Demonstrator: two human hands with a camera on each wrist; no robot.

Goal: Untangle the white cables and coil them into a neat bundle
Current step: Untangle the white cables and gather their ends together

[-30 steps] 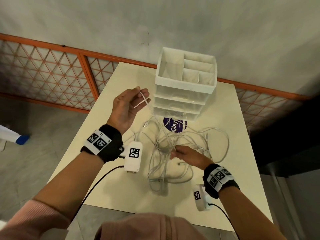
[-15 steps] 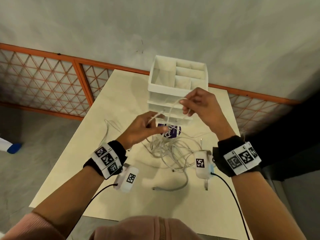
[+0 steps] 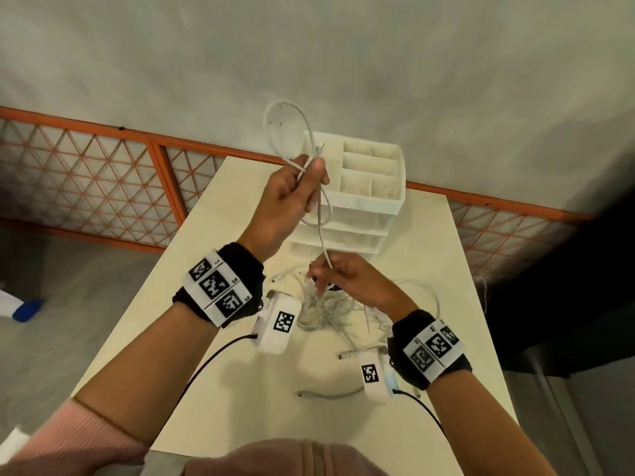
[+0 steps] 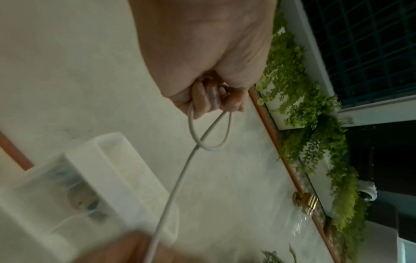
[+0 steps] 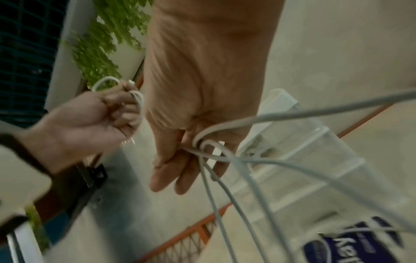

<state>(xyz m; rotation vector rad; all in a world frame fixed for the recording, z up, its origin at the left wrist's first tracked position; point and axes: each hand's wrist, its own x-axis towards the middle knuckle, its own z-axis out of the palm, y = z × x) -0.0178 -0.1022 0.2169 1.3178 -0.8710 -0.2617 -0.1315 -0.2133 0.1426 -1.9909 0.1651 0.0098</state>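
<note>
My left hand (image 3: 307,180) is raised in front of the white organizer and grips a white cable (image 3: 321,231). One loop of it (image 3: 283,130) stands above the fist and a smaller loop (image 4: 211,137) hangs below. From there the cable runs down to my right hand (image 3: 324,271), which pinches it just above the tangle of white cables (image 3: 330,312) on the table. In the right wrist view several strands pass through the right hand's fingers (image 5: 180,170). A loose cable end (image 3: 330,395) lies near the front edge.
A white drawer organizer (image 3: 369,187) with open top compartments stands at the back of the cream table (image 3: 433,269). A purple round label (image 5: 351,245) lies under the tangle. An orange lattice railing (image 3: 86,180) and a grey wall are behind.
My left hand has risen with the cable, and a loop now stands above the fist. My right hand has dropped from near the organizer's top down to the tangle.
</note>
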